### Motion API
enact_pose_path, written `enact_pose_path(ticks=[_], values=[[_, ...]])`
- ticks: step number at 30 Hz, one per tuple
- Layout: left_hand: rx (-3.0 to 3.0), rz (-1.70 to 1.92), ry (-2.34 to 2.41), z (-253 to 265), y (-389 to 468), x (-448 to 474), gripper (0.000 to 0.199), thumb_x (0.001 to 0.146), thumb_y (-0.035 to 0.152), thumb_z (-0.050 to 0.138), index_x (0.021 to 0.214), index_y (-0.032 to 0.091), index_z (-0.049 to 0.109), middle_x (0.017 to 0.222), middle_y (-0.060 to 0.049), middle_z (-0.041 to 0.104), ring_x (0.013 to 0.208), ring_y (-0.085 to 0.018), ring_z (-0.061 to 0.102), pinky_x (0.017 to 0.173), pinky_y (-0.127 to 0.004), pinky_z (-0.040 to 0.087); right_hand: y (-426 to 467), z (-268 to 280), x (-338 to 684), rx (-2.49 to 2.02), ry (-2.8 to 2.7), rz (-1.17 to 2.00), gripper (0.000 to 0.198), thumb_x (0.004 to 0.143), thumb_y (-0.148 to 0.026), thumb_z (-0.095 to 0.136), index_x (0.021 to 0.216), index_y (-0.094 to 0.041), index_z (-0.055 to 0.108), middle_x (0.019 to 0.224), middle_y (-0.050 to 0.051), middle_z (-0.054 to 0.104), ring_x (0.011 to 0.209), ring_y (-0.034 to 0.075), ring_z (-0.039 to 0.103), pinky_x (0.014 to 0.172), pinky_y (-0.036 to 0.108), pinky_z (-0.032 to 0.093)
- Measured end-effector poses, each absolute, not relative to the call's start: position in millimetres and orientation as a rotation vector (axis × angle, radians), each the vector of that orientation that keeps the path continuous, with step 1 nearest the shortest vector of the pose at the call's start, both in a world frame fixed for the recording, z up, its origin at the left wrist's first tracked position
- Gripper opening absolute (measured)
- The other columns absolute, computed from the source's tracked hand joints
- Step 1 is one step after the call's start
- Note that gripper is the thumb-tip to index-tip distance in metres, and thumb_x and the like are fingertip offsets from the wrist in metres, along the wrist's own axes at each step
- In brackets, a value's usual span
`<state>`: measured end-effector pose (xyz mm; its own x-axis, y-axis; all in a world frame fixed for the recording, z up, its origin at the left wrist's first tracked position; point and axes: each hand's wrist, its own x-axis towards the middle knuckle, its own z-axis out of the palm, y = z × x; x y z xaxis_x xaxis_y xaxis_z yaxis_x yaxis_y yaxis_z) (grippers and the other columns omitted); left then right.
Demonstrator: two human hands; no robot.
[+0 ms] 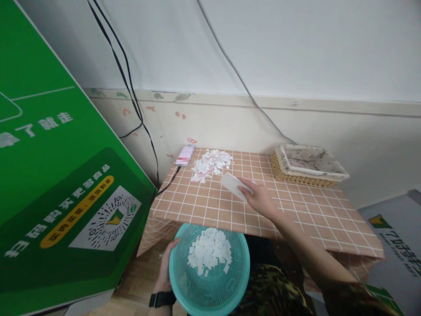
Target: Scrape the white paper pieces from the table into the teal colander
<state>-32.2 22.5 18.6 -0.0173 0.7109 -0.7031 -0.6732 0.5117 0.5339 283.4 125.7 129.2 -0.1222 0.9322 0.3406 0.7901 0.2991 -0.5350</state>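
Observation:
My left hand [167, 267] grips the left rim of a round turquoise plastic basket [241, 281] with slotted sides, held just below the table's front edge. Inside it lies a heap of small white paper scraps [210, 251]. Over the table, my right hand [256, 195] is closed on a flat white rectangular card [233, 183], whose material I cannot tell. Beyond the card, a loose pile of white and pinkish paper scraps [212, 163] is spread on the checked tablecloth [197, 204].
At the table's back left is a blurred pinkish rectangle [185, 155] with a black cable. A lined wicker basket [302, 177] stands at the back right. On the left rises a large green panel [82, 175]; a grey box [394, 241] is at far right.

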Motion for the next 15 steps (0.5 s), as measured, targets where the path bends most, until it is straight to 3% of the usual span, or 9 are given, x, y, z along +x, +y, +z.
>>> enact_pose_path(ticks=[8,15], values=[[0.032,1.068,1.174,22.9,24.7,-30.4,0.008,0.069,0.021,0.067,0.068,0.014,0.07,0.064,-0.007,0.073,0.073,-0.027,0.07,0.067,-0.037,0.057,215.8,139.0,308.9,-1.518,-2.032,0.271,0.036,0.088,-0.024,0.051,0.122,-0.026,0.06,0.116,0.006,0.066,0.102,0.024,0.064,0.087,0.037,0.048],[-0.003,1.048,1.153,23.3,24.8,-32.7,0.008,0.069,0.021,0.068,0.07,0.014,0.07,0.069,-0.007,0.074,0.075,-0.027,0.07,0.069,-0.036,0.056,245.6,141.2,327.7,-1.403,-2.097,0.619,0.031,0.081,-0.019,0.059,0.111,-0.021,0.067,0.111,0.007,0.067,0.097,0.021,0.066,0.086,0.036,0.05]])
